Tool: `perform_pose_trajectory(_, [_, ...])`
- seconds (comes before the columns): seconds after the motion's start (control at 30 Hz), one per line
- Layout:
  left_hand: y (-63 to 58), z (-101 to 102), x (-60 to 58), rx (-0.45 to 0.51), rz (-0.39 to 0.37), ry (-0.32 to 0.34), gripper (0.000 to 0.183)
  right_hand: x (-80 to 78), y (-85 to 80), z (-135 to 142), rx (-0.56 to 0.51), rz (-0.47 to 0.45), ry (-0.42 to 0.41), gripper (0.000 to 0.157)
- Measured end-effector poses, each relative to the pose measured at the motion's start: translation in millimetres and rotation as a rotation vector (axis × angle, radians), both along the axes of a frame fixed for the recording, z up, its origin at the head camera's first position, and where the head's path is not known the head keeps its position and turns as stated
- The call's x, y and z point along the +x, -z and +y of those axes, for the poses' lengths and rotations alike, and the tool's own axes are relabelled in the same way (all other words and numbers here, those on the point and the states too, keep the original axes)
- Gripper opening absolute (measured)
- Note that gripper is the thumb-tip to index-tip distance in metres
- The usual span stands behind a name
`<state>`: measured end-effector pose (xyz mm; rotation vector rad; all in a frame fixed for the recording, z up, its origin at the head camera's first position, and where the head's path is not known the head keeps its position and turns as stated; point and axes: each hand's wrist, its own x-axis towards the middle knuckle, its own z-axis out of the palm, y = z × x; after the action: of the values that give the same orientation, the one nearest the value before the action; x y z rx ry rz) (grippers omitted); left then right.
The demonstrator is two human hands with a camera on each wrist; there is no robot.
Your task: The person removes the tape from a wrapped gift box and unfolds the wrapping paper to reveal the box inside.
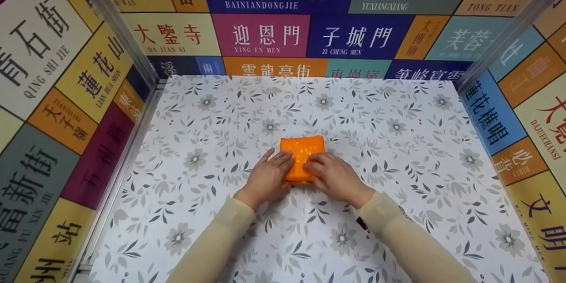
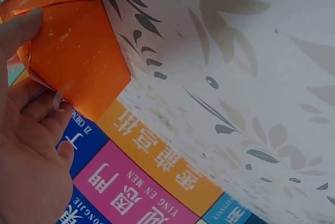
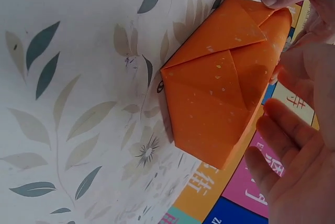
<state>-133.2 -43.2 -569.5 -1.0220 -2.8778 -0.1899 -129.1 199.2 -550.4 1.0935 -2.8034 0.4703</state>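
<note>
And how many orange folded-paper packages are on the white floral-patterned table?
1: the orange folded-paper package, between the left hand and the right hand on the table. No other shows.

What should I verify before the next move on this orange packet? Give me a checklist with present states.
1. Left hand touching the orange packet: ok, at its left side.
2. Right hand touching it: ok, at its right side in the head view.
3. End flaps folded in: ok, overlapping in the right wrist view.
4. Those flaps fastened: cannot tell.
5. Small pale curl by the left hand identified: cannot tell, too small.
6. Dark thing by the right sleeve identified: cannot tell, mostly hidden.
</note>
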Motion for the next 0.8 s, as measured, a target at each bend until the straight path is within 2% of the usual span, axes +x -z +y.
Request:
perform_pose_trajectory(0.2, [-0.9, 0, -1.0, -0.005, -0.019, 0.001, 0.070, -6.6, 2.9, -3, -0.016, 0.016, 0.007, 0.032])
perform_pose_trajectory(0.53, [-0.9, -1, -1.2, 0.006, -0.003, 0.012, 0.070, -9.7, 10.1, -10, -0.092, 0.105, -0.074, 0.019])
perform_pose_trajectory(0.8, [-0.2, -1, -2.4, 0.020, -0.031, 0.002, 0.070, -11.4, 11.5, -11, -0.158, 0.045, -0.081, 0.013])
